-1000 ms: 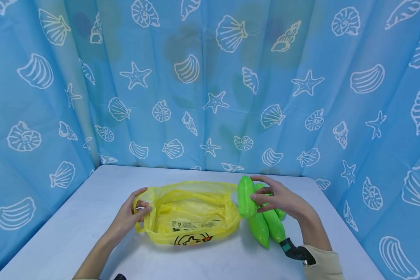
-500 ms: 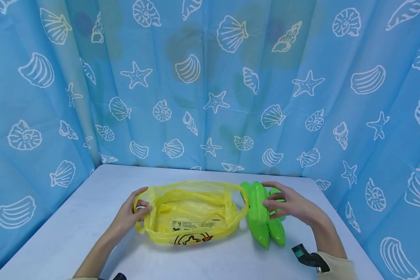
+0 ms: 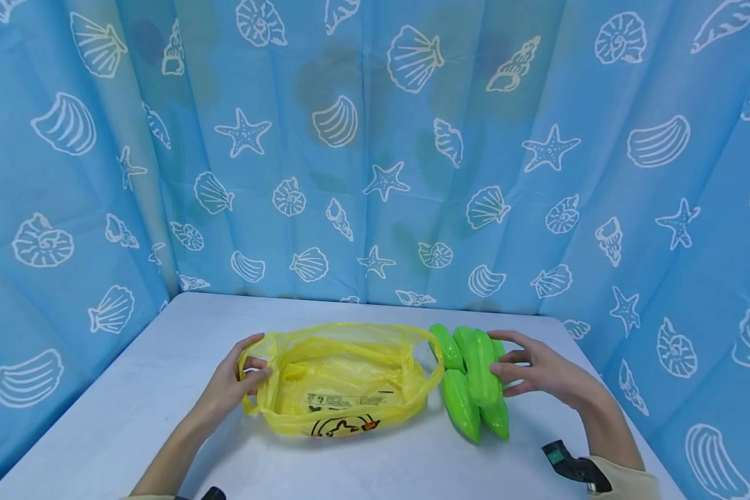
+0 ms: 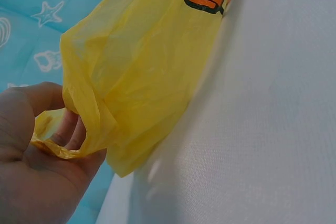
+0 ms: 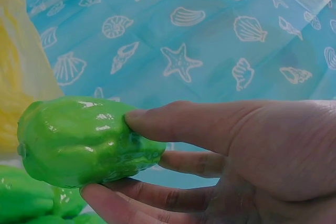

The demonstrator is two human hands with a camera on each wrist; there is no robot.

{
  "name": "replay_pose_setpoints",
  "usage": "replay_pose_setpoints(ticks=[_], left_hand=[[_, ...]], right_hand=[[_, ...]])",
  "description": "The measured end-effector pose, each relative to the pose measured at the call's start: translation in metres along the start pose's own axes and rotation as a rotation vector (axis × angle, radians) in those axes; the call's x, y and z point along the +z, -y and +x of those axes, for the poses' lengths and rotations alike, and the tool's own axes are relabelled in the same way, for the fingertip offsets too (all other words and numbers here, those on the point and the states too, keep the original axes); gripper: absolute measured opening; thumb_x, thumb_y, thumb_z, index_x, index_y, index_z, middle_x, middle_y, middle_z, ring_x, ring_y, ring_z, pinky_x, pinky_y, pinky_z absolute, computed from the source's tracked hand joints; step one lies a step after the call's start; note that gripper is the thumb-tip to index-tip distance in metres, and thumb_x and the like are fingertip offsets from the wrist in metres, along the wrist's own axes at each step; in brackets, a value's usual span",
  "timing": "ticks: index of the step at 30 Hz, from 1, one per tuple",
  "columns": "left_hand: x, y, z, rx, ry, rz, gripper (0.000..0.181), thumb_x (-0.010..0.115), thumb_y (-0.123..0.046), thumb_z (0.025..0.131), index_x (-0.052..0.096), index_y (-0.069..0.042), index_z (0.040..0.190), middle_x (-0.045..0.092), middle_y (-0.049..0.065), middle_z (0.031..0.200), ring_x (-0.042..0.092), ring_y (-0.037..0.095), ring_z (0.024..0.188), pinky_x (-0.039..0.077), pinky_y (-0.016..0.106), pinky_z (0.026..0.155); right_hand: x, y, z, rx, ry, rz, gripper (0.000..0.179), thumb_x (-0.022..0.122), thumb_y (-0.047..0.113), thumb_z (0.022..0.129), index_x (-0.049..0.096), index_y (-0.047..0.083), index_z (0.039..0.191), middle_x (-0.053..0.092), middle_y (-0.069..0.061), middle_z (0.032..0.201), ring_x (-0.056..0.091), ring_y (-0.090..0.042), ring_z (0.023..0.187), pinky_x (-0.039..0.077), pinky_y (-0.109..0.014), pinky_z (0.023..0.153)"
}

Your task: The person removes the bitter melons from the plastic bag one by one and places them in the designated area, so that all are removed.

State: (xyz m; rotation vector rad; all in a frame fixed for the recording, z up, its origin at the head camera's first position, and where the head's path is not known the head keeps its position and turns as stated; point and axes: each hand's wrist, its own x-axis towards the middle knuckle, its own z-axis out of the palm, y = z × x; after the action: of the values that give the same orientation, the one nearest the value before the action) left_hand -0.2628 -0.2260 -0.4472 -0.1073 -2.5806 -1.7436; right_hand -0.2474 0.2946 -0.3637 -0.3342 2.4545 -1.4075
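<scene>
A yellow plastic bag (image 3: 344, 378) lies on its side-to-side length on the table, its mouth spread wide. My left hand (image 3: 234, 382) holds its left handle; in the left wrist view the handle loops between the thumb and curled fingers (image 4: 65, 129). My right hand (image 3: 534, 368) holds a shiny green, ribbed, long toy fruit (image 5: 89, 140), pinched between thumb and fingers. Several similar green toy fruits (image 3: 460, 410) lie beneath and beside it, right of the bag. The bag's right handle (image 3: 436, 357) loops free, close to these green pieces.
The white table (image 3: 362, 472) stretches around the bag. Behind it and at both sides hangs a blue curtain (image 3: 325, 173) printed with white shells and starfish. A dark device (image 3: 575, 467) sits at my right wrist.
My right hand has moved right, away from the bag, with the green toy fruit in its grip. The bag's right handle has come into view. My left hand has stayed in place.
</scene>
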Motion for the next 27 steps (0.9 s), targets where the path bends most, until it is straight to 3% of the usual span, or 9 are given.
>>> replay_pose_setpoints(ticks=[14, 21, 27], left_hand=[[-0.002, -0.004, 0.001, 0.013, 0.013, 0.011, 0.069, 0.064, -0.021, 0.095, 0.026, -0.022, 0.153, 0.058, 0.013, 0.113, 0.061, 0.017, 0.085, 0.055, 0.025, 0.072], [-0.001, -0.002, 0.001, -0.009, -0.001, 0.011, 0.069, 0.065, -0.021, 0.095, 0.027, -0.024, 0.153, 0.058, 0.012, 0.113, 0.062, 0.019, 0.087, 0.056, 0.025, 0.073], [-0.002, -0.001, 0.0, 0.009, 0.007, 0.009, 0.07, 0.065, -0.023, 0.095, 0.026, -0.022, 0.153, 0.058, 0.013, 0.113, 0.062, 0.016, 0.085, 0.056, 0.025, 0.072]], right_hand=[[-0.018, -0.021, -0.015, 0.026, 0.019, 0.015, 0.075, 0.062, 0.027, 0.097, 0.019, 0.006, 0.155, 0.053, -0.026, 0.125, 0.064, -0.025, 0.104, 0.059, -0.043, 0.081], [-0.026, -0.028, -0.018, 0.033, 0.055, 0.003, 0.074, 0.06, 0.025, 0.098, 0.017, 0.004, 0.155, 0.054, -0.026, 0.125, 0.065, -0.025, 0.105, 0.058, -0.046, 0.083], [-0.036, -0.034, -0.021, 0.031, 0.069, 0.001, 0.073, 0.058, 0.023, 0.099, 0.016, 0.003, 0.155, 0.054, -0.027, 0.127, 0.065, -0.025, 0.106, 0.058, -0.046, 0.083]])
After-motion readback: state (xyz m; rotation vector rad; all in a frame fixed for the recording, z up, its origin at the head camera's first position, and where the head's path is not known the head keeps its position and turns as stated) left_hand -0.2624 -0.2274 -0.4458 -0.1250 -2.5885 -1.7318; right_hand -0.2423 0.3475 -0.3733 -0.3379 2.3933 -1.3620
